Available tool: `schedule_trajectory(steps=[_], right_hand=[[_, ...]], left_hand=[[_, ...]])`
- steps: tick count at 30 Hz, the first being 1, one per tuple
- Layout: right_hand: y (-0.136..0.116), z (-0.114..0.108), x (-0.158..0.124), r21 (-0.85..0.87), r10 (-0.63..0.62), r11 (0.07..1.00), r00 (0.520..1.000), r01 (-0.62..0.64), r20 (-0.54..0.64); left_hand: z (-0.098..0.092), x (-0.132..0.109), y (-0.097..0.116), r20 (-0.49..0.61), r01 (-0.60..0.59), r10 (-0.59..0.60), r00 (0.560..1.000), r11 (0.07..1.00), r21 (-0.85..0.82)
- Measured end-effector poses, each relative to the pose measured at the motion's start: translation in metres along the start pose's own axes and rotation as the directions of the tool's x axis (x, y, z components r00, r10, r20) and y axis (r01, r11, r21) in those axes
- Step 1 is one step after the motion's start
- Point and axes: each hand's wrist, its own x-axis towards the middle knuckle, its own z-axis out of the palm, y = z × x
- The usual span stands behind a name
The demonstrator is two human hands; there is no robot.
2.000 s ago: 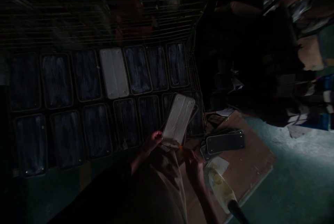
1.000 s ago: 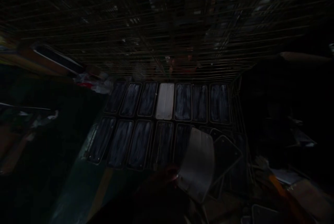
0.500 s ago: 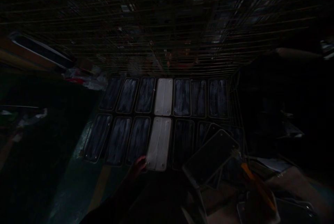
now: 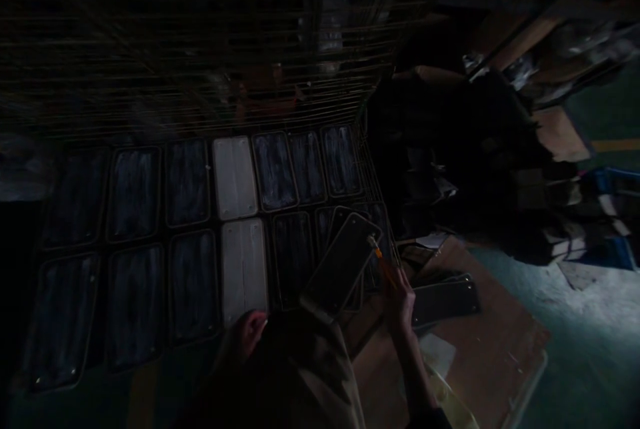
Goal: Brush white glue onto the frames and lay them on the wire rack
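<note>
In dim light, my right hand (image 4: 400, 295) is closed round the orange handle of a brush (image 4: 379, 252). The brush's pale tip is at the upper right corner of a dark rounded panel (image 4: 343, 265), which lies aslant over other panels. My left hand (image 4: 253, 332) is at the lower end of a pale panel (image 4: 244, 262), its fingers curled; what they grip, if anything, is too dark to see. A second pale panel (image 4: 235, 175) lies above that one. Dark panels with whitish streaks (image 4: 134, 192) fill two rows on both sides.
Wire mesh (image 4: 200, 89) rises behind the rows. To the right, another dark panel (image 4: 445, 302) lies on a brown board (image 4: 500, 342). Dark stacked items (image 4: 530, 202) stand farther right, near a blue frame (image 4: 620, 215). Green floor (image 4: 590, 309) shows at the right.
The view has swung right, so the rows sit farther left. The brush, low and blurred before, now has its tip at the slanted panel's corner. My left hand stays by the pale panel's lower end.
</note>
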Motion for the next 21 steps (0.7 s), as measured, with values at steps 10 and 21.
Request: schedule_trajectory(steps=[10, 21], right_hand=[[0.016, 0.017, 0.020, -0.235, -0.093, 0.963, 0.983, 0.128, 0.156], [0.012, 0.004, 0.020, -0.170, -0.082, 0.979, 0.984, 0.110, 0.160]], left_hand=[[0.091, 0.040, 0.082, 0.051, -0.181, 0.173, 0.984, 0.949, 0.259], [0.099, 0.040, 0.079, 0.006, -0.176, 0.186, 0.983, 0.918, 0.354]])
